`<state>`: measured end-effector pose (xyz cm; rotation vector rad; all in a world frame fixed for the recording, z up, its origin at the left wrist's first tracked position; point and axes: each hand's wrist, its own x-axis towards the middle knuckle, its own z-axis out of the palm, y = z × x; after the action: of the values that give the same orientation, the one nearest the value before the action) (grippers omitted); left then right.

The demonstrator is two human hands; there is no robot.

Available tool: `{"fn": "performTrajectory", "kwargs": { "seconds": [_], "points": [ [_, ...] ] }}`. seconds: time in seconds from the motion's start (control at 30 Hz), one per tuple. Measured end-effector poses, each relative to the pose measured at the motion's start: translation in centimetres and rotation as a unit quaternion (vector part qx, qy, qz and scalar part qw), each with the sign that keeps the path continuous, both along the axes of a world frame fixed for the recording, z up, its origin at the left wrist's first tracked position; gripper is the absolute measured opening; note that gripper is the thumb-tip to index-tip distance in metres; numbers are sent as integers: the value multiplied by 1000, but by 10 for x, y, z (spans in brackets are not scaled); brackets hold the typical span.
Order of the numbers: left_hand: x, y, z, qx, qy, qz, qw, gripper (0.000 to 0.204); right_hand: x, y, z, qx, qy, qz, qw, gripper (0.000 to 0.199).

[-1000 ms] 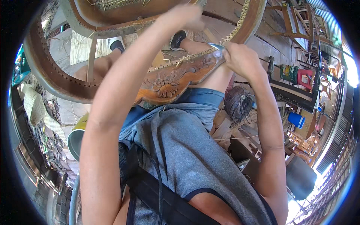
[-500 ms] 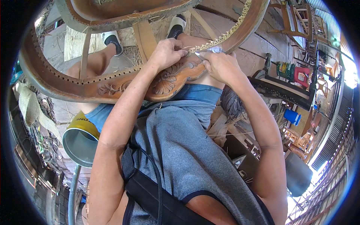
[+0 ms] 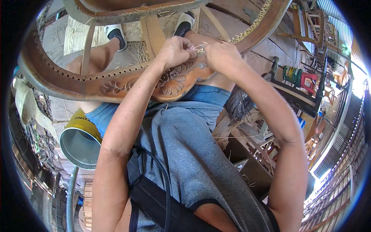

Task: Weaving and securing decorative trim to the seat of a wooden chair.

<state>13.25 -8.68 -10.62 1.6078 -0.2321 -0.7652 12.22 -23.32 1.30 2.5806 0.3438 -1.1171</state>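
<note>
A carved wooden chair frame (image 3: 127,88) lies across my lap. Small holes run along its left part, and pale cane lacing (image 3: 253,29) zigzags along the upper right. My left hand (image 3: 177,51) is closed in a pinch on a thin cane strand (image 3: 199,51) at the frame's inner edge, left of the laced part. Close beside it, my right hand (image 3: 224,57) is closed with its knuckles up, fingertips toward the same spot. What it grips is mostly hidden by its own fingers. Below both hands lies the carved flower crest (image 3: 170,86).
Beyond the frame is another curved wooden frame part (image 3: 127,17), joined by slats. A yellow bucket (image 3: 83,125) lies open-mouthed at left. Cane scraps litter the floor between my feet. A dark bundle of strands (image 3: 237,105) and a black chair frame (image 3: 295,94) are at right.
My right hand has turned over and its elbow has swung outward; the pale pointed tip and blue-white bit at its fingers no longer show. My left hand has shifted slightly up.
</note>
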Motion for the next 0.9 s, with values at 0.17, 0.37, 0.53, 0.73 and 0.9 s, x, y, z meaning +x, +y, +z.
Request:
{"fn": "performTrajectory", "kwargs": {
  "seconds": [0.17,0.37,0.53,0.73,0.9],
  "points": [
    [-2,-11,5,-6,10,29,1000,9,4,-17,13,-1,7,-84,996,26],
    [6,1,5,-319,133,169,923,13,-5,-59,50,267,-228,-234,907,33],
    [9,-12,9,-131,-44,101,985,37,-25,-49,45,49,-69,-151,985,28],
    [-7,-26,5,-19,-110,69,991,30,-21,-43,30,54,-67,-124,989,25],
    [-6,-26,6,24,-124,33,992,23,-19,-31,19,3,-59,-78,995,25]
  ]
}}
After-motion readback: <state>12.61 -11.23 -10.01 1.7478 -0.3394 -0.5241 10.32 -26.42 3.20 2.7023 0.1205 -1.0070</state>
